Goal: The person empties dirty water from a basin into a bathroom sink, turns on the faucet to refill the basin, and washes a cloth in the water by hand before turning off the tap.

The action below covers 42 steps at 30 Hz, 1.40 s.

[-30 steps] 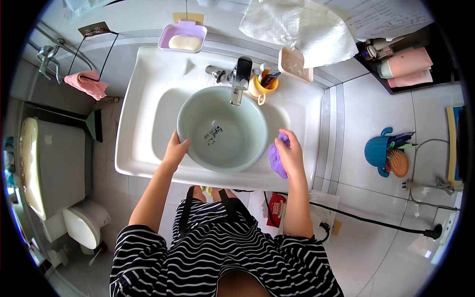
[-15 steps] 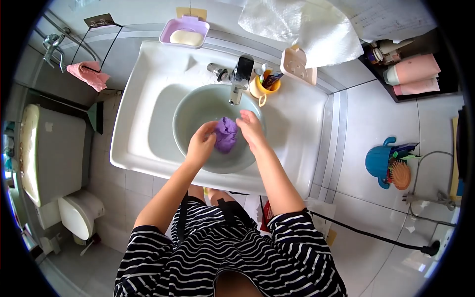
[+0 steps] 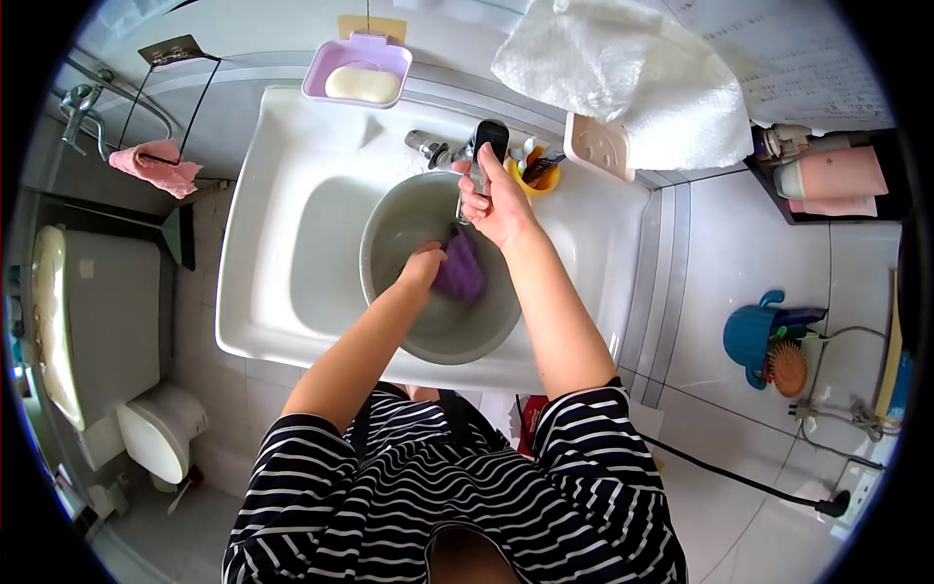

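Right hand (image 3: 501, 206) reaches farther forward than left hand (image 3: 422, 266).

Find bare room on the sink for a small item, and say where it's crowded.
The white ceramic sink is bare left of the pale-green round basin, and between the right arm and the right rim. Crowded: around the black-topped chrome faucet, with right hand and yellow cup.

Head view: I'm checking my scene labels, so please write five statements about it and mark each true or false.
1. The left hand touches the purple cloth in the round basin. True.
2. The bar of soap lies in the basin. False: it lies in the lilac soap dish.
3. The right hand is at the faucet. True.
4. The yellow cup is beside the faucet. True.
5. The pink cloth lies in the sink. False: it hangs outside it, at picture left.
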{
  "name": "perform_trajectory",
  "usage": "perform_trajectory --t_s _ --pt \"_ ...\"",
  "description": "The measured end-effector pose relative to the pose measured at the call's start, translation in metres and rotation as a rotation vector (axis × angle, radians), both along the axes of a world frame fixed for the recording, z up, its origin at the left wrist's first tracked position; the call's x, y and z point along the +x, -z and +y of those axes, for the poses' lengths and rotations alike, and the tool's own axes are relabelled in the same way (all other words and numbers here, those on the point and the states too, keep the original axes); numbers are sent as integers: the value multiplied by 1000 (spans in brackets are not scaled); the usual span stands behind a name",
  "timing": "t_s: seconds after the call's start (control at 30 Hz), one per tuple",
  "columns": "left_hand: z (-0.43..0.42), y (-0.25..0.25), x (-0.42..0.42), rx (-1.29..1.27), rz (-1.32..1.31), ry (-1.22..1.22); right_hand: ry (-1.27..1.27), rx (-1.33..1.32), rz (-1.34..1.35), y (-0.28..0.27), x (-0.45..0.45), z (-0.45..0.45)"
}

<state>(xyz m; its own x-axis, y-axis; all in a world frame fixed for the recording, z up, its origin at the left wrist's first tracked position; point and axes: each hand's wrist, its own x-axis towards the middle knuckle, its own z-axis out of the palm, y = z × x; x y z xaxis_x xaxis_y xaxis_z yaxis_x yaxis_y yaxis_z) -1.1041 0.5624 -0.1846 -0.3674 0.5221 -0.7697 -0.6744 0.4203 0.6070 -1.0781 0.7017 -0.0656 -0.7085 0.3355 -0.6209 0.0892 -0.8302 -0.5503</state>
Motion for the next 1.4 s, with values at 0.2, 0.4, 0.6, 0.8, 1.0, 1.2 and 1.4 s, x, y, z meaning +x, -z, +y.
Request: perform_trajectory --t_s 0.2,0.4,0.6,0.8,1.0,1.2,1.4 --pt "-17 31 -30 -86 -197 -32 -39 81 -25 1 1 9" --pt "-2 58 -23 -113 59 -16 -30 67 -37 -4 -2 12" --pt "9 83 -5 32 335 34 -4 63 -66 -7 -3 10" --pt "-3 61 1 16 815 492 -17 52 -52 -3 -2 12" --pt "-13 53 10 -40 1078 653 -31 49 -52 -3 -2 15" --pt "-14 56 7 -9 1105 612 -33 94 -45 2 -2 14" --pt "-12 60 7 -17 1086 620 -29 113 -43 3 0 13"
